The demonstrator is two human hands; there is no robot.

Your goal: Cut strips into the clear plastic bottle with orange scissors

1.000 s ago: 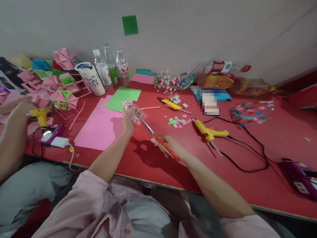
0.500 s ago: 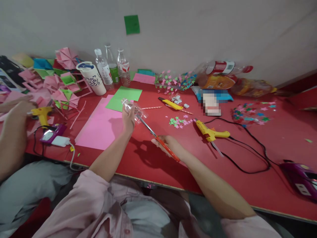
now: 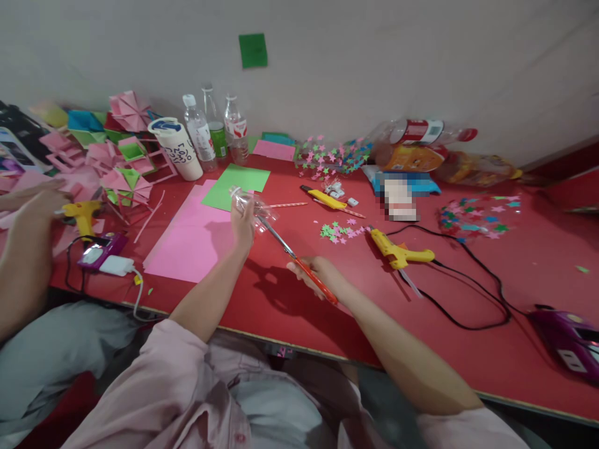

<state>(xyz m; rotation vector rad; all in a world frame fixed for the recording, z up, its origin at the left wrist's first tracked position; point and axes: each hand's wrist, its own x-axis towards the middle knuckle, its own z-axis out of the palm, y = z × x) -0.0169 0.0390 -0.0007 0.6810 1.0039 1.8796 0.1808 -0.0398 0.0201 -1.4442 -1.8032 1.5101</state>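
My left hand [image 3: 242, 224] is closed around a clear piece of plastic bottle [image 3: 266, 218], its neck end pointing up and to the left. In my right hand [image 3: 322, 274] is a pair of scissors [image 3: 311, 275] with red handles. The scissor blades reach up and left to the plastic, near its lower edge; whether they are cutting into it cannot be made out. Beneath and beyond my left hand lie pink paper sheets [image 3: 187, 240] and a green sheet [image 3: 243, 181] on the red table [image 3: 290, 330].
Right of my hands are a yellow box cutter [image 3: 327, 197], paper stars [image 3: 334, 232] and a yellow glue gun [image 3: 402, 252] with a looping black cord. Bottles [image 3: 201, 134] and a white cup [image 3: 175, 149] stand behind. A co-worker's arm [image 3: 30, 231] rests at left, near another glue gun [image 3: 82, 217].
The whole view has shifted slightly. Both hands keep their holds, and the scissors and plastic stay nearly where they were.
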